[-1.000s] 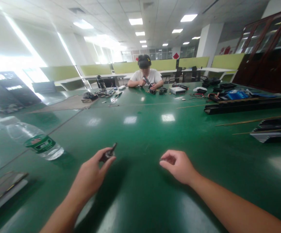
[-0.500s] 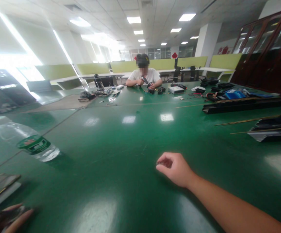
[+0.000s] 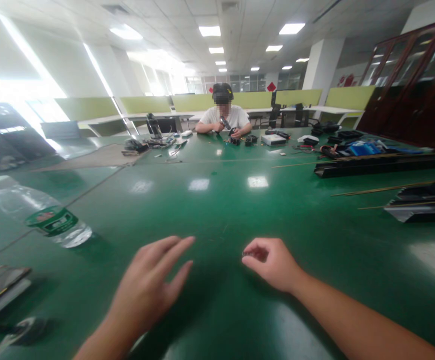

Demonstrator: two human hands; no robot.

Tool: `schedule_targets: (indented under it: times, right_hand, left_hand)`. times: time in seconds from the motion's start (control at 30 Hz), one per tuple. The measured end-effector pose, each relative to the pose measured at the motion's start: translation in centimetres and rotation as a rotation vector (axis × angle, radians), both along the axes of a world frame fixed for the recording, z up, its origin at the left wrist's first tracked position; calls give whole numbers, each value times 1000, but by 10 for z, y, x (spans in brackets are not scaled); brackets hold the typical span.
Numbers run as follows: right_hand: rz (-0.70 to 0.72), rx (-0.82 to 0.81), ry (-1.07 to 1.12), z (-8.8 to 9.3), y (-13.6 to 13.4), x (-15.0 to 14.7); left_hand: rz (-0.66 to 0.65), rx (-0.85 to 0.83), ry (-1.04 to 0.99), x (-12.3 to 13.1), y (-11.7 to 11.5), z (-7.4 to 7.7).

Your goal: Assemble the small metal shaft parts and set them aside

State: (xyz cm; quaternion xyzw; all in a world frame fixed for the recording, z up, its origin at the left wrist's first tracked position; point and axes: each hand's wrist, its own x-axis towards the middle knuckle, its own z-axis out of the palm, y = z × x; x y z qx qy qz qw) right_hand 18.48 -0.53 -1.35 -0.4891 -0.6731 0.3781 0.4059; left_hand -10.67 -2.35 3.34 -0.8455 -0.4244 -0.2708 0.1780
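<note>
My left hand [image 3: 153, 280] hangs over the green tabletop [image 3: 187, 215] in front of me, fingers stretched and thumb apart, with nothing in it. To its right, my right hand [image 3: 272, 260] rests low on the table with thumb and fingers curled together. A small dark, ridged piece [image 3: 246, 254] shows at its fingertips; most of it is hidden, so I cannot tell its kind. At the lower left lies a blurred, dark rounded object with a pale strip [image 3: 25, 330], away from both hands.
A clear water bottle [image 3: 54, 220] lies on its side at left, above a flat grey stack [image 3: 1, 290]. Black metal channels [image 3: 375, 165] and thin rods lie at right. Across the table a person [image 3: 223, 117] handles tools among small black parts.
My left hand has come away from the dark rounded object at the lower left and moved right and forward, fingers now spread. My right hand has stayed almost still.
</note>
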Motion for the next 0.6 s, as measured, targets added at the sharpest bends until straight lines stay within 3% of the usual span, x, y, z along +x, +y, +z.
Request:
schedule_targets:
  times: [0.07,0.13,0.27,0.43,0.53,0.6]
  right_hand:
    - [15,4,21,0,0,1]
    - [44,19,52,-1,0,2]
    - [59,39,97,-4,3,3]
    - [107,24,60,-3,2,1]
    - [123,16,25,-2,0,0]
    - [110,20,9,-2,-1,0]
  left_hand:
    - [-229,-98,162,50,13,1]
    - [-370,-167,254,90,22,2]
    - [-449,-242,254,125,30,-3]
    - [-420,-264,145,107,31,-12]
    - [-357,-211,36,71,26,-5]
    - [-209,-151,-70,37,17,7]
